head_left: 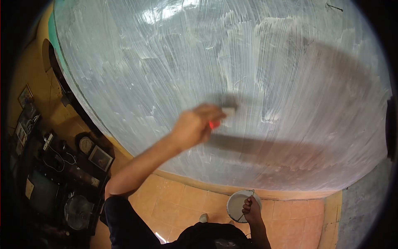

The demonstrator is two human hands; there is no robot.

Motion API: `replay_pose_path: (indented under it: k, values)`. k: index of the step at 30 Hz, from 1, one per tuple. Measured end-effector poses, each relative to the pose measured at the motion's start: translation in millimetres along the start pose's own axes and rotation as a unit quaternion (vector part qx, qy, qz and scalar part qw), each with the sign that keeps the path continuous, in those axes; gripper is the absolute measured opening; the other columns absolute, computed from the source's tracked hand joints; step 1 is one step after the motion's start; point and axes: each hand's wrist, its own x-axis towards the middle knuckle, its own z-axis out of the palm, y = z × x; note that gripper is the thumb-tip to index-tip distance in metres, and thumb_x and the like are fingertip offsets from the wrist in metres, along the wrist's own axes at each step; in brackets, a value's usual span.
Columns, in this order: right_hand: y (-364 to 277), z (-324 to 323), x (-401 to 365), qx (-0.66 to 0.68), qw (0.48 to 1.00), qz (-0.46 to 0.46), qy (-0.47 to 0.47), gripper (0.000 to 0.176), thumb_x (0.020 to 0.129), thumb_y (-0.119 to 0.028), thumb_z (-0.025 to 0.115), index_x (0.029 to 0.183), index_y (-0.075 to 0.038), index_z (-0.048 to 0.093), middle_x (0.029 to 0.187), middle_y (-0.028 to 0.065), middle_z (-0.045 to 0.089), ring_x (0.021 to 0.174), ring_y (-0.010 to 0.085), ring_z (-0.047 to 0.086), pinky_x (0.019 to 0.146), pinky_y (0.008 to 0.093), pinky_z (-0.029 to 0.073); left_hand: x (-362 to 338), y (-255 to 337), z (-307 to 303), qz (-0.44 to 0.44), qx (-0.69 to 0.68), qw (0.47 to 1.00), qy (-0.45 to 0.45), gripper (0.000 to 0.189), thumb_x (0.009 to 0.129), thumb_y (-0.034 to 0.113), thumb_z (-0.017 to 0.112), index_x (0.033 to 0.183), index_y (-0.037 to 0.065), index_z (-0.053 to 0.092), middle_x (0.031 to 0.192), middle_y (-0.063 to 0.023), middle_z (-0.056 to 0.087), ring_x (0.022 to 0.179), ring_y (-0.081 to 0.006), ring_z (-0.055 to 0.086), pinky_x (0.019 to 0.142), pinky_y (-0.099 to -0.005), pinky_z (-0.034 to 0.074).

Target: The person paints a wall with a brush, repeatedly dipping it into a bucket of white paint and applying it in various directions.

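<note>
My left hand is raised to the wall in front of me, its fingers closed round a paintbrush. A pale end of the brush and a bit of red show beside the fingers; the rest is hidden in the hand, which is slightly blurred. The grey wall bears many streaky white brush strokes. Low on the right, my right hand is closed on the wire handle of a bucket. Whitish liquid shows inside the bucket.
Orange floor tiles run along the wall's foot. To the left stands a dark cabinet with a fan, a clock, a framed picture and white cables. A hook-like piece sticks out high on the wall.
</note>
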Motion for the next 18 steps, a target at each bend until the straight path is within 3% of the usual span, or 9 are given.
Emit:
replay_pose_path:
  k: [2, 6, 8, 10, 11, 13, 14, 15, 18]
  values:
    - [0.7, 3.9, -1.9, -0.001, 1.000, 0.002, 0.007, 0.027, 0.108, -0.033, 0.040, 0.086, -0.018, 0.045, 0.069, -0.0046, 0.039, 0.049, 0.0053, 0.032, 0.045, 0.0213, 0.026, 27.6, -3.0, -33.0, 0.037, 0.029, 0.997, 0.057, 0.026, 0.079, -0.008, 0.070, 0.101, 0.006, 0.070, 0.106, -0.0098, 0.071, 0.100, -0.0271, 0.069, 0.083, -0.0353, 0.058]
    - [4.4, 3.9, -2.7, 0.003, 1.000, 0.003, 0.016, 0.027, 0.108, -0.033, 0.040, 0.086, -0.018, 0.045, 0.069, -0.0049, 0.038, 0.049, 0.0048, 0.032, 0.044, 0.0211, 0.026, 69.0, 7.3, -79.8, 0.059, 0.085, 0.982, 0.161, 0.024, 0.081, -0.008, 0.071, 0.100, 0.004, 0.069, 0.104, -0.0092, 0.071, 0.098, -0.0250, 0.070, 0.082, -0.0325, 0.058]
    - [5.4, 4.3, -3.6, 0.003, 1.000, 0.005, 0.020, 0.027, 0.108, -0.033, 0.040, 0.086, -0.018, 0.045, 0.069, -0.0050, 0.039, 0.049, 0.0047, 0.032, 0.045, 0.0210, 0.026, 70.8, 8.2, -80.9, 0.072, 0.104, 0.973, 0.192, 0.027, 0.079, -0.007, 0.073, 0.103, 0.005, 0.071, 0.104, -0.0090, 0.071, 0.097, -0.0248, 0.069, 0.080, -0.0319, 0.058]
    - [7.8, 2.9, -3.8, 0.006, 1.000, 0.006, 0.024, 0.027, 0.108, -0.033, 0.040, 0.086, -0.018, 0.045, 0.069, -0.0051, 0.039, 0.049, 0.0046, 0.033, 0.045, 0.0209, 0.026, 67.7, 6.8, -72.9, 0.135, 0.231, 0.923, 0.276, 0.032, 0.077, -0.008, 0.075, 0.106, 0.006, 0.073, 0.107, -0.0081, 0.070, 0.097, -0.0241, 0.069, 0.080, -0.0320, 0.058]
    - [9.3, 1.4, -3.1, 0.002, 1.000, 0.007, 0.019, 0.027, 0.108, -0.033, 0.040, 0.086, -0.018, 0.045, 0.069, -0.0052, 0.039, 0.048, 0.0046, 0.033, 0.044, 0.0208, 0.026, 58.5, 5.1, -59.3, 0.122, 0.191, 0.932, 0.283, 0.035, 0.074, -0.009, 0.076, 0.107, 0.006, 0.074, 0.108, -0.0071, 0.070, 0.098, -0.0243, 0.068, 0.080, -0.0328, 0.058]
    - [10.7, 1.5, -4.9, -0.001, 1.000, 0.009, 0.018, 0.027, 0.108, -0.034, 0.041, 0.086, -0.018, 0.045, 0.069, -0.0054, 0.039, 0.048, 0.0045, 0.033, 0.044, 0.0206, 0.026, 29.4, 0.9, -23.6, 0.091, 0.181, 0.959, 0.198, 0.036, 0.073, -0.001, 0.077, 0.108, 0.008, 0.074, 0.113, -0.0076, 0.070, 0.102, -0.0246, 0.068, 0.082, -0.0319, 0.059]
    - [10.6, 4.3, -6.7, -0.003, 1.000, 0.013, 0.024, 0.027, 0.108, -0.034, 0.041, 0.086, -0.018, 0.046, 0.068, -0.0054, 0.039, 0.048, 0.0044, 0.033, 0.044, 0.0204, 0.026, 10.5, -11.0, 1.9, 0.123, 0.268, 0.947, 0.132, 0.041, 0.079, 0.010, 0.073, 0.118, 0.018, 0.069, 0.114, -0.0025, 0.068, 0.106, -0.0216, 0.067, 0.057, -0.0236, 0.059]
    - [9.4, 6.2, -7.4, -0.007, 0.999, 0.018, 0.029, 0.027, 0.108, -0.034, 0.041, 0.086, -0.018, 0.046, 0.068, -0.0055, 0.039, 0.047, 0.0044, 0.032, 0.043, 0.0201, 0.026, -12.4, -18.1, 30.1, 0.179, 0.289, 0.929, 0.148, 0.042, 0.081, 0.010, 0.069, 0.122, 0.017, 0.067, 0.124, -0.0024, 0.065, 0.115, -0.0220, 0.064, 0.055, -0.0225, 0.059]
    - [9.1, 5.5, -8.0, 0.002, 0.999, 0.019, 0.026, 0.027, 0.107, -0.033, 0.042, 0.085, -0.017, 0.045, 0.067, -0.0044, 0.039, 0.048, 0.0051, 0.031, 0.043, 0.0211, 0.024, -83.2, -13.9, 100.2, 0.183, 0.267, 0.943, 0.071, 0.041, 0.082, 0.014, 0.067, 0.123, 0.015, 0.068, 0.129, -0.0023, 0.065, 0.114, -0.0207, 0.064, 0.055, -0.0231, 0.057]
